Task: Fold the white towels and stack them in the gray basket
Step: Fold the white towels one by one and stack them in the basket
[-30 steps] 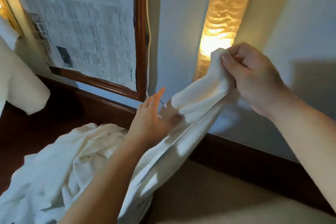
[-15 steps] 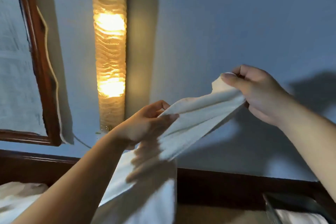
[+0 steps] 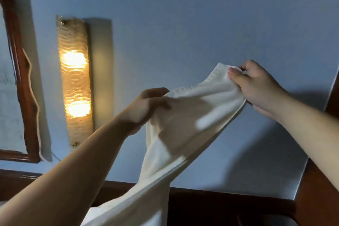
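Note:
A white towel (image 3: 183, 126) hangs lifted in front of the wall, its top hem stretched between both hands and the rest trailing down to the bottom edge of the view. My left hand (image 3: 146, 108) grips the hem at its left end with curled fingers. My right hand (image 3: 256, 88) pinches the towel's upper right corner between thumb and fingers. The gray basket is out of view.
A lit amber wall lamp (image 3: 74, 79) is mounted on the blue-grey wall. A dark wooden frame (image 3: 22, 79) hangs at the far left. A dark wooden rail (image 3: 229, 202) runs along the wall's base, and dark wood panelling (image 3: 319, 198) rises at the right.
Both hands have raised the towel higher and drawn apart, stretching its top hem. The view has tilted up and to the right, so the towel pile and the container at lower right have left view.

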The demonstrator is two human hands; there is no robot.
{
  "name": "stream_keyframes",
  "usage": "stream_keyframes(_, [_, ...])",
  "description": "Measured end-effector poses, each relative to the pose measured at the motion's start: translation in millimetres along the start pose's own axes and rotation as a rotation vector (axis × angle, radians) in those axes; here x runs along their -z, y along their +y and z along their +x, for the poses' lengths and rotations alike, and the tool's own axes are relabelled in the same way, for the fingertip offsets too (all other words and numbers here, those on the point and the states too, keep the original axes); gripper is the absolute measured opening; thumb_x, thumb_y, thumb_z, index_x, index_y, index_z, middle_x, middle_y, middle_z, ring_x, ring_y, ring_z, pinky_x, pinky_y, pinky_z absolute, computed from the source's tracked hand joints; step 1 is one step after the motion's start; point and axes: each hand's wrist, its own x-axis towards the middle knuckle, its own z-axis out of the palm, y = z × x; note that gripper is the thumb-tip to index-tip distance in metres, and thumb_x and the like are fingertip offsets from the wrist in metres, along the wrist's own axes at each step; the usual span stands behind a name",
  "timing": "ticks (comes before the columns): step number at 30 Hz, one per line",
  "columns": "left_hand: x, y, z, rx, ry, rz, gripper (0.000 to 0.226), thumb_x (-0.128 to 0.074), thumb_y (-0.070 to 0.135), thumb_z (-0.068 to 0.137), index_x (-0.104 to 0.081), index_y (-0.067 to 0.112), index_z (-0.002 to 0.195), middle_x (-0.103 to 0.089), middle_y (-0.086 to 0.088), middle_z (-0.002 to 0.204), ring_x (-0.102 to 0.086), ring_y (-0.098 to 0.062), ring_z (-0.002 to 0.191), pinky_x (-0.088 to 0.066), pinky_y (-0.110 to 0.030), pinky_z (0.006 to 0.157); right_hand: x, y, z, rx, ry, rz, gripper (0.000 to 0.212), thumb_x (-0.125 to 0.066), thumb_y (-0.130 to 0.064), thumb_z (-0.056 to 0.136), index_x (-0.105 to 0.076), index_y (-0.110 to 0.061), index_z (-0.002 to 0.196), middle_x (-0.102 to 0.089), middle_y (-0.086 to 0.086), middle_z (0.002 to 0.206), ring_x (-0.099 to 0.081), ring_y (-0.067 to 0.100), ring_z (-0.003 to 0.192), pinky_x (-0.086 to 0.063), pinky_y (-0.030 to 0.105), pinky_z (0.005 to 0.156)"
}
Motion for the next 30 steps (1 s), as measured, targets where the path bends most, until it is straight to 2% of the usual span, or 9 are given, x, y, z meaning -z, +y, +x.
stream_keyframes(4, [-1.3, 31.9, 8.7, -0.228, 0.219, 0.732, 0.028, -0.081, 0.045, 0.087, -0.07, 0.019, 0.08, -0.067, 0.006, 0.073, -0.06, -0.011, 0.065, -0.044, -0.026, 0.059, 19.3, -6.5, -7.8, 0.022, -0.116, -0.084, 0.038, -0.069, -0.058, 0.091, -0.059, -0.025, 0.106, -0.062, -0.006, 0.093, -0.055, 0.011, 0.081, -0.041, 0.032, 0.07])
stream_keyframes(7, [12.3, 58.6, 5.2, -0.235, 0.095, 1.04, 0.047, -0.086, 0.066, 0.065, -0.069, 0.03, 0.091, -0.067, 0.011, 0.081, -0.063, -0.004, 0.07, -0.05, -0.026, 0.061, 28.6, -14.5, -20.2, -0.022, -0.287, -0.079, 0.063, -0.089, -0.066, 0.063, -0.07, -0.028, 0.111, -0.073, -0.009, 0.101, -0.067, 0.007, 0.088, -0.048, 0.026, 0.075])
stream_keyframes(11, [30.3, 68.4, -3.0, -0.25, 0.029, 1.366, 0.033, -0.085, 0.049, 0.078, -0.073, 0.022, 0.092, -0.059, 0.007, 0.082, -0.061, -0.017, 0.077, -0.046, -0.032, 0.065, 28.4, -20.3, -32.5, -0.07, -0.349, -0.277, 0.05, -0.094, -0.054, 0.061, -0.071, -0.015, 0.081, -0.069, -0.007, 0.065, -0.059, 0.007, 0.056, -0.042, 0.024, 0.059])
stream_keyframes(13, [39.4, 58.9, -10.2, -0.283, 0.08, 1.352, 0.02, -0.082, 0.033, 0.088, -0.077, 0.015, 0.096, -0.058, 0.001, 0.086, -0.06, -0.023, 0.079, -0.043, -0.031, 0.068, 27.6, -22.1, -36.2, -0.034, -0.274, -0.36, 0.052, -0.096, -0.053, 0.06, -0.067, -0.014, 0.078, -0.063, -0.006, 0.064, -0.052, 0.01, 0.056, -0.036, 0.025, 0.056])
stream_keyframes(15, [51.9, 44.6, -22.2, -0.289, 0.182, 1.245, 0.012, -0.079, 0.02, 0.091, -0.079, 0.015, 0.102, -0.061, -0.001, 0.092, -0.061, -0.022, 0.078, -0.05, -0.033, 0.07, 27.3, -28.7, -39.0, -0.006, -0.214, -0.455, 0.047, -0.095, -0.052, 0.062, -0.071, -0.024, 0.089, -0.069, -0.009, 0.084, -0.059, 0.011, 0.073, -0.04, 0.027, 0.06])
stream_keyframes(18, [72.5, 14.6, -44.4, -0.197, 0.31, 1.142, 0.022, -0.07, 0.004, 0.093, -0.077, 0.017, 0.108, -0.065, 0.0, 0.1, -0.062, -0.019, 0.084, -0.056, -0.035, 0.075, 27.0, -41.1, -41.2, 0.019, -0.191, -0.632, 0.06, -0.094, -0.053, 0.065, -0.07, -0.025, 0.112, -0.066, -0.008, 0.107, -0.06, 0.018, 0.099, -0.04, 0.03, 0.075])
stream_keyframes(22, [109.7, -36.3, -83.9, 0.007, 0.469, 1.065, 0.029, -0.056, 0.0, 0.099, -0.076, 0.017, 0.113, -0.074, -0.006, 0.102, -0.066, -0.027, 0.085, -0.056, -0.037, 0.076, 25.0, -43.1, -50.3, 0.01, -0.165, -0.712, 0.048, -0.092, -0.052, 0.069, -0.066, -0.012, 0.078, -0.064, 0.002, 0.076, -0.061, 0.024, 0.075, -0.034, 0.031, 0.058])
stream_keyframes(27, [138.2, -67.6, -131.7, 0.124, 0.514, 0.916, 0.02, -0.049, 0.009, 0.107, -0.064, 0.018, 0.117, -0.069, -0.005, 0.092, -0.067, -0.026, 0.079, -0.06, -0.04, 0.068, 3.9, -48.8, -64.9, 0.069, -0.055, -0.604, 0.056, -0.089, -0.045, 0.075, -0.044, -0.011, 0.069, -0.042, 0.0, 0.064, -0.038, 0.02, 0.059, -0.023, 0.035, 0.055])
stream_keyframes(30, [146.0, -57.9, -138.1, 0.181, 0.561, 0.79, 0.015, -0.047, 0.018, 0.109, -0.06, 0.027, 0.109, -0.069, -0.006, 0.093, -0.067, -0.029, 0.083, -0.059, -0.048, 0.076, -3.6, -53.8, -68.1, 0.101, 0.008, -0.575, 0.049, -0.085, -0.04, 0.081, -0.045, -0.013, 0.072, -0.05, 0.001, 0.067, -0.049, 0.023, 0.063, -0.03, 0.034, 0.056])
